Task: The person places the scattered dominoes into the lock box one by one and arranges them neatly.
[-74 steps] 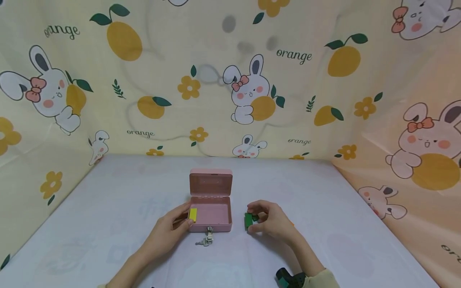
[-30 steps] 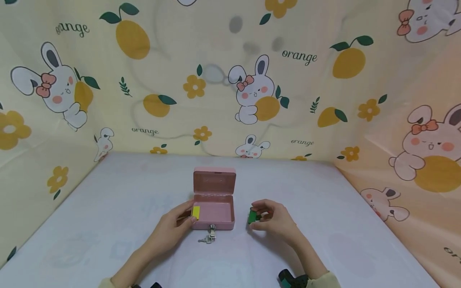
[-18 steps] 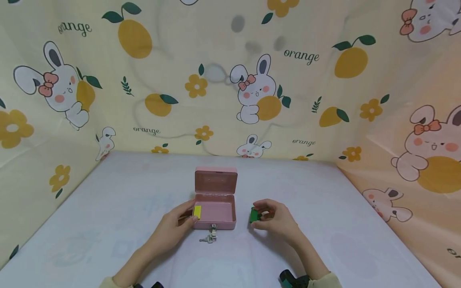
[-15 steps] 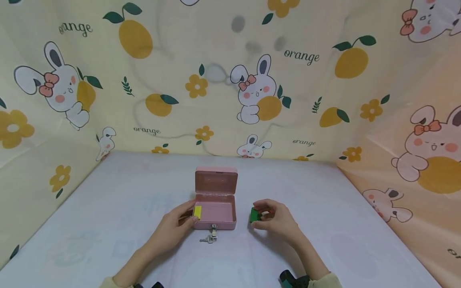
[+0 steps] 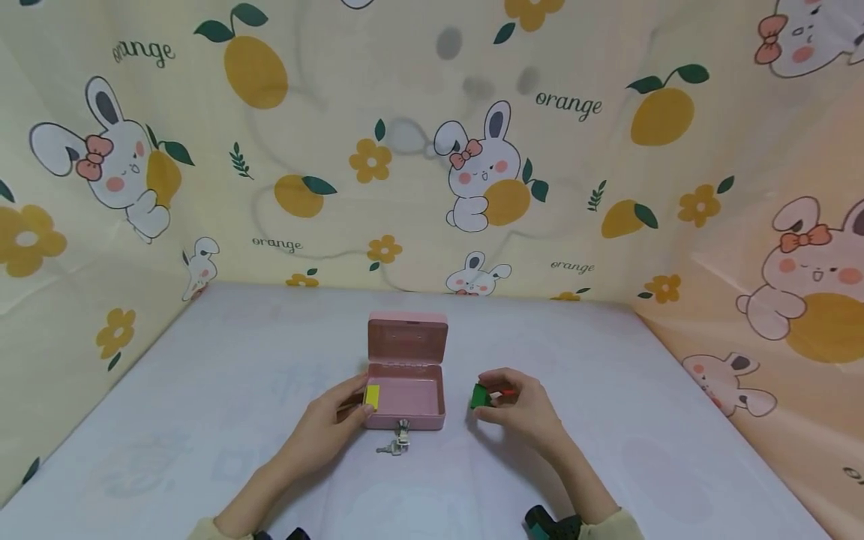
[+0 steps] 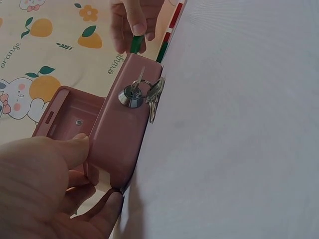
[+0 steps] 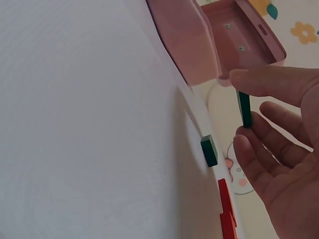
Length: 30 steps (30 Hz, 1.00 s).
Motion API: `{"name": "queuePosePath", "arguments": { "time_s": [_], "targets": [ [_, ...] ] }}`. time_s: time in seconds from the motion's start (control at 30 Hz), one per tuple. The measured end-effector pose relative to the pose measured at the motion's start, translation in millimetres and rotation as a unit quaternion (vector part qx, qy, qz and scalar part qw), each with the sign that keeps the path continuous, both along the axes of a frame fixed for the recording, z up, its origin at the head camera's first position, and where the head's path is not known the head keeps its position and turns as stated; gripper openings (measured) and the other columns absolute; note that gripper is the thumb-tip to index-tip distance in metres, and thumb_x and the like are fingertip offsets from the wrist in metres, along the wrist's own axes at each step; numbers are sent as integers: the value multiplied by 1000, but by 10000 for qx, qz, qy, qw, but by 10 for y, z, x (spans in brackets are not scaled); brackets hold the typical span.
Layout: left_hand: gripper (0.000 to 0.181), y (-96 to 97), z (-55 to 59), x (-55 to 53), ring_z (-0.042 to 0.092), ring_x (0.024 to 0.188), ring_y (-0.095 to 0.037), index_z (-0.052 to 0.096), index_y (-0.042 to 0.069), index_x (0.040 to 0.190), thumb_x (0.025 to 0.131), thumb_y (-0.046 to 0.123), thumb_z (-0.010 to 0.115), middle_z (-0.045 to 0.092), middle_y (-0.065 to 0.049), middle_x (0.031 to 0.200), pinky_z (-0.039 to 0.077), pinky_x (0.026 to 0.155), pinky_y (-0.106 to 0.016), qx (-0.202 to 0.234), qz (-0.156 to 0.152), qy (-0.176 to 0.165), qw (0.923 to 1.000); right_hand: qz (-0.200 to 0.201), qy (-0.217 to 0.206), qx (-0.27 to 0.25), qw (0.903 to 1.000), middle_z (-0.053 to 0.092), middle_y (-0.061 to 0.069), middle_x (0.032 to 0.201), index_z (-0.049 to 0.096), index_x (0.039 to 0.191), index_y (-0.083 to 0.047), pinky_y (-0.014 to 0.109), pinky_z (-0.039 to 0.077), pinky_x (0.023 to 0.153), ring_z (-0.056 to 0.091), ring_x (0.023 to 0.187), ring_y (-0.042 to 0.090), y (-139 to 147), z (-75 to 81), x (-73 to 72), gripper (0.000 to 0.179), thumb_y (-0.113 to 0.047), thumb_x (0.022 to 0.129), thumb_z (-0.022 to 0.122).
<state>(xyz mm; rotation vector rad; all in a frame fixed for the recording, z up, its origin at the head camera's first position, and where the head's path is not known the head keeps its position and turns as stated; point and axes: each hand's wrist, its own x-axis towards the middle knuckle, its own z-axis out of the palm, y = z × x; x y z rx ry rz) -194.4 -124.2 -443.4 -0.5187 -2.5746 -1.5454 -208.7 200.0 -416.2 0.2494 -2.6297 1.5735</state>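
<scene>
A pink metal box (image 5: 405, 422) stands on the table with its lid (image 5: 407, 341) raised and a yellow block (image 5: 372, 398) inside at the left wall. My left hand (image 5: 327, 427) grips the box's left side, thumb at the near left rim; in the left wrist view the fingers (image 6: 107, 211) wrap its end. Keys (image 5: 394, 448) hang from the lock (image 6: 131, 97) on the front. To the right of the box, my right hand (image 5: 523, 409) pinches a green block (image 7: 244, 108) between thumb and fingers, above the table.
Beneath the right hand a second green block (image 7: 209, 150) lies on the white table (image 5: 432, 495). Red blocks (image 7: 227, 199) lie beyond it, mostly hidden by the hand in the head view. Rabbit-and-orange printed cloth (image 5: 324, 150) walls the back and sides.
My right hand has risen slightly with the green block, which now tilts more, and red shows between the fingers. The left hand stays on the box; the head view has shifted a little.
</scene>
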Motion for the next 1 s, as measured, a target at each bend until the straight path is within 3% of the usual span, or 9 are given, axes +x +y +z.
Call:
{"name": "queuePosePath", "arguments": {
  "time_s": [0.4,0.73,1.0],
  "targets": [
    [56,6,2,0,52,125,-25,46,3,145,95,13,67,51,-12,142,45,104,-35,56,-18,-7,10000,-160,126,315,9993,67,2,107,68,116,-7,29,57,81,63,94,26,10,10,-52,47,-10,74,88],
    [55,5,8,-1,52,125,-25,46,1,145,95,12,67,51,-13,142,45,104,-34,83,-10,-29,10000,163,292,335,9989,68,2,106,69,116,-6,29,57,79,62,96,32,18,101,-91,47,-11,73,89],
    [55,6,-2,9,52,126,-25,46,2,145,95,13,67,51,-11,142,45,104,-34,45,74,-32,10000,368,491,239,9978,68,2,104,70,111,-11,32,59,75,66,87,25,-82,198,-104,43,-9,72,89]
  ]
}}
